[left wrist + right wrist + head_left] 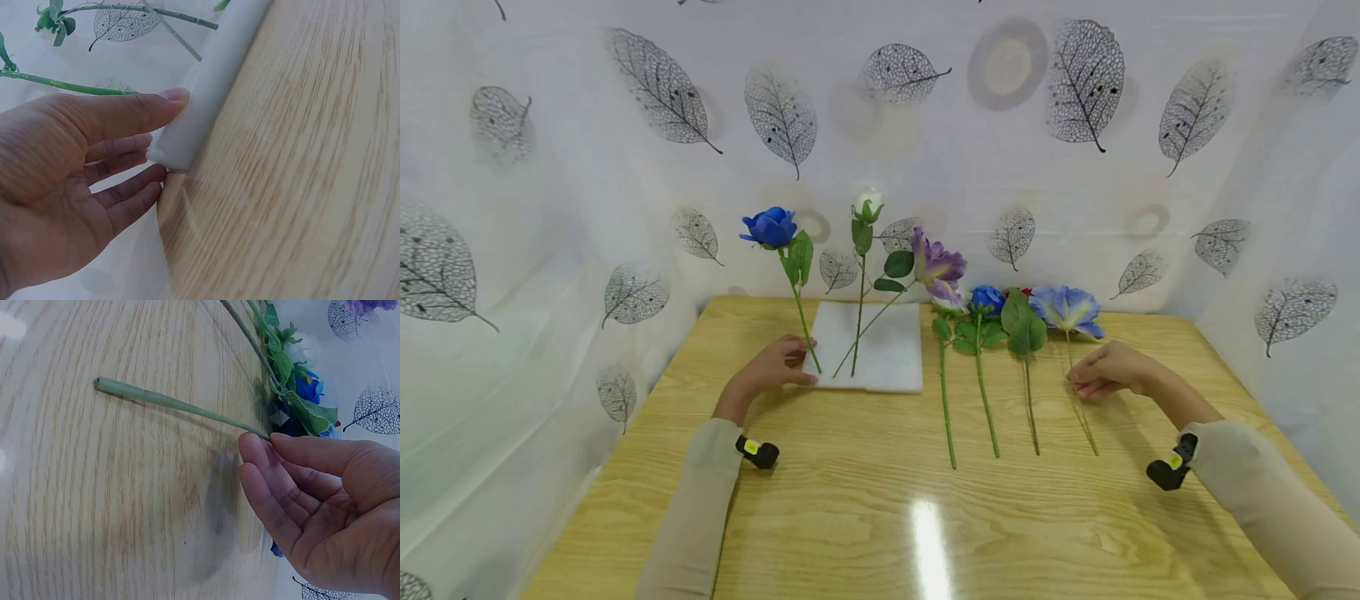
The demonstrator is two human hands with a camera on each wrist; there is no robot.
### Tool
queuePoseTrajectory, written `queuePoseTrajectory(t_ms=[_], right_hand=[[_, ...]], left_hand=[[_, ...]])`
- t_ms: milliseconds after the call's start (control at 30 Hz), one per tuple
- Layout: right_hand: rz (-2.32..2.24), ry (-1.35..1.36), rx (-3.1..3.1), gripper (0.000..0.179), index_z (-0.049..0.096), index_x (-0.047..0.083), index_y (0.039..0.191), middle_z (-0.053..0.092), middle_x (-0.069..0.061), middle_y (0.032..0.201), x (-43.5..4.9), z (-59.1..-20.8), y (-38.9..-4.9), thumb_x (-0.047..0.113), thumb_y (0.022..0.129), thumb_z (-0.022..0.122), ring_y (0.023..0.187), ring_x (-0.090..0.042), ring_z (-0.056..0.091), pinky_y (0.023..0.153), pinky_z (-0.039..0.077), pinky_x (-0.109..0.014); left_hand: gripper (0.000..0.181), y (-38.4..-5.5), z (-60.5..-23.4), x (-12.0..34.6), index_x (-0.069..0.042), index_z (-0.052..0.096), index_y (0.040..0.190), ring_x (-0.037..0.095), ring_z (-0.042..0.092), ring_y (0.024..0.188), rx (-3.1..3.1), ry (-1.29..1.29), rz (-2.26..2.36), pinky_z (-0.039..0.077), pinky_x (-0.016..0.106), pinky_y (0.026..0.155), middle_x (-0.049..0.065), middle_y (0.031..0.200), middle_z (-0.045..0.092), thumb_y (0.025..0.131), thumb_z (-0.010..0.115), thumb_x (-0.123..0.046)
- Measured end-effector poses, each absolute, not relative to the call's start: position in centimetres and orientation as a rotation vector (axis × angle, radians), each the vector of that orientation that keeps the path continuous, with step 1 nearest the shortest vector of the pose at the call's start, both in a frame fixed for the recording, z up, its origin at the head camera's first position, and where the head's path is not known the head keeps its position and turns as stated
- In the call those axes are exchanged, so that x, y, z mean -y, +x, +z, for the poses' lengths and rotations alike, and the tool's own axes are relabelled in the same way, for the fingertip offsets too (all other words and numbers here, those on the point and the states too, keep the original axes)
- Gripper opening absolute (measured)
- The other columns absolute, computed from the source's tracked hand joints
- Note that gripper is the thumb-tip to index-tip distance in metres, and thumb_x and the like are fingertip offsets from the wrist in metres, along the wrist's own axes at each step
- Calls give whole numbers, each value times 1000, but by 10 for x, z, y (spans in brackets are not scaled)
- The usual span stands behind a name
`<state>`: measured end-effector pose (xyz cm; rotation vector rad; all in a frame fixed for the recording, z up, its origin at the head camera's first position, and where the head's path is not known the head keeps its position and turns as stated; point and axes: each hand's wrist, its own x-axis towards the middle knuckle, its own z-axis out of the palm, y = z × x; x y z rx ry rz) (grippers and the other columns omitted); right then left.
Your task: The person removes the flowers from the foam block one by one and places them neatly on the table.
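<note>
My left hand (778, 364) grips the left front corner of a white foam block (895, 358), thumb (169, 103) against its front side. Standing in the block are a blue rose (770, 227), a white rosebud (868, 206) and a purple flower (937, 265), their stems leaning or crossing. Over at the right, my right hand (1108, 371) pinches the thin stem of a light-blue flower (1066, 311) between thumb and fingertips. The cut lower end of that green stem (150, 397) sticks out past the fingers in the right wrist view, just above the wood.
Between block and right hand lie several flowers: a white one (951, 307), a blue rose (987, 300) and a red one (1017, 294) mostly behind its leaves (1025, 325). A leaf-printed curtain (925, 167) hangs behind the wooden table (850, 492).
</note>
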<state>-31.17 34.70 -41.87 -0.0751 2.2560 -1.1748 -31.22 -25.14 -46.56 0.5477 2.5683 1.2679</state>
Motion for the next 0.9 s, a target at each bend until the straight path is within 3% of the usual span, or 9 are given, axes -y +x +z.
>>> queuePoseTrajectory(t_ms=[900], right_hand=[[-1239, -52, -2227, 38, 62, -17, 127, 78, -4, 88, -336, -425, -306, 11, 100, 63, 77, -13, 76, 74, 66, -30]], left_hand=[[70, -312, -465, 252, 9, 44, 149, 51, 42, 140, -2548, 548, 1295, 40, 58, 119, 30, 151, 39, 90, 78, -8]])
